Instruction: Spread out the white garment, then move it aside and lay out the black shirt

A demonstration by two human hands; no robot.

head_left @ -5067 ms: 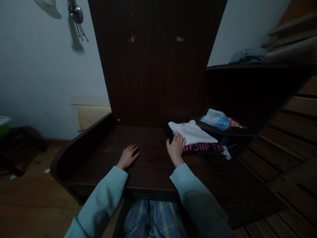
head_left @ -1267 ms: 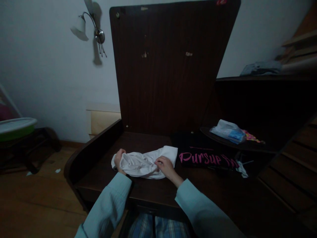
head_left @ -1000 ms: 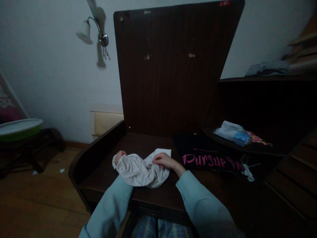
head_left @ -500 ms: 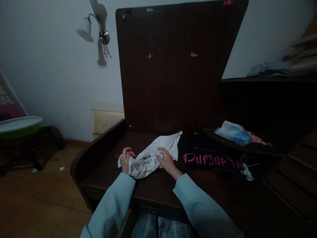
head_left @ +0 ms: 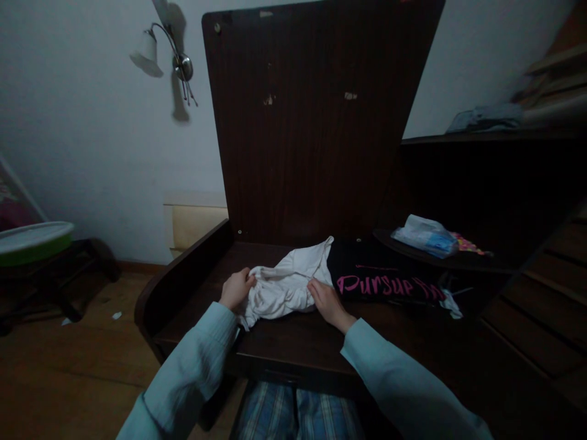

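A crumpled white shirt (head_left: 287,286) lies on the dark wooden desk (head_left: 284,333) in front of me. My left hand (head_left: 235,289) is closed on the shirt's left edge. My right hand (head_left: 324,301) pinches the cloth at its lower right side. Right of the white shirt lies a folded black shirt (head_left: 380,276) with pink lettering, flat on the desk and touching the white one.
A tall dark panel (head_left: 312,122) rises behind the desk. A small shelf (head_left: 440,260) on the right carries a plastic bag (head_left: 424,235). A wall lamp (head_left: 160,49) hangs at upper left, a green-rimmed tray (head_left: 32,238) stands far left, and wooden stairs (head_left: 541,287) run at right.
Five seconds ago the white shirt lay folded on the black one. Now it is off the pile, crumpled between both hands, and has shifted slightly right over the last half second.
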